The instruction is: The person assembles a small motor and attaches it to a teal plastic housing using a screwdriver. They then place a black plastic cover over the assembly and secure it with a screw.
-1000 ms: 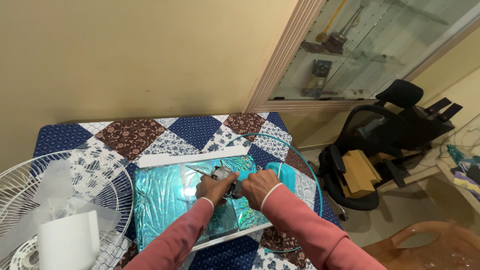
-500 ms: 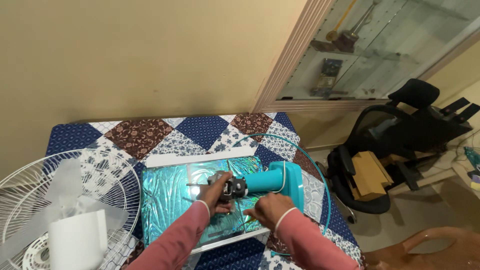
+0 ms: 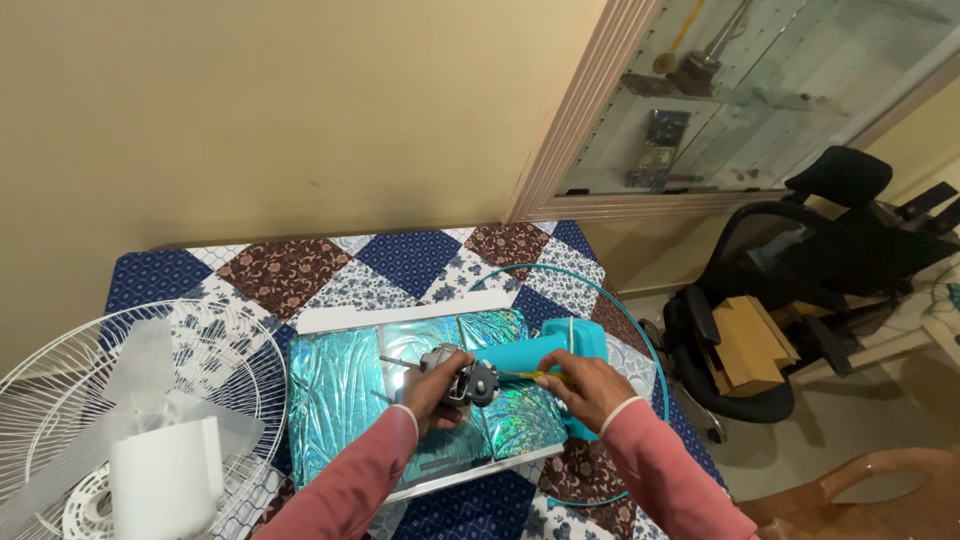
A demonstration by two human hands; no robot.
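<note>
Since a moment ago, the right hand [image 3: 583, 385] has lifted a screwdriver [image 3: 527, 376] to the motor [image 3: 462, 378], which the left hand [image 3: 432, 392] grips (both fists closed) over a shiny tray [image 3: 340, 400]. Fan guard [image 3: 150, 400] crowds left; table edge [image 3: 690, 440] lies near right.

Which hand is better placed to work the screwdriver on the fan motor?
The right hand, probably: it already grips the yellow-handled screwdriver, tip pointed at the grey motor. The left hand is wrapped around the motor, steadying it over the shiny teal sheet.
</note>
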